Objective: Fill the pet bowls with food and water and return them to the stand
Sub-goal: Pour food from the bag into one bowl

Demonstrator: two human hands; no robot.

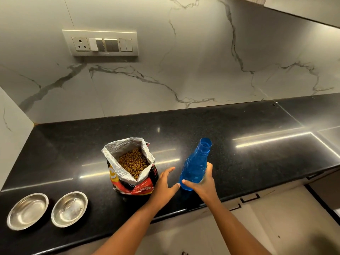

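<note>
My right hand (203, 183) grips blue bottle (196, 165), uncapped, base on black counter (239, 153). My left hand (164, 183) open, fingers spread, between bottle and open kibble bag (131, 165). Two empty steel bowls (47, 210) side by side, far left on counter.

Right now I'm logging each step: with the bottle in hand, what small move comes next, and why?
Probably carry the uncapped blue bottle, gripped by the right hand, left toward the near empty steel bowl and tip it there; both bowls look empty.
</note>
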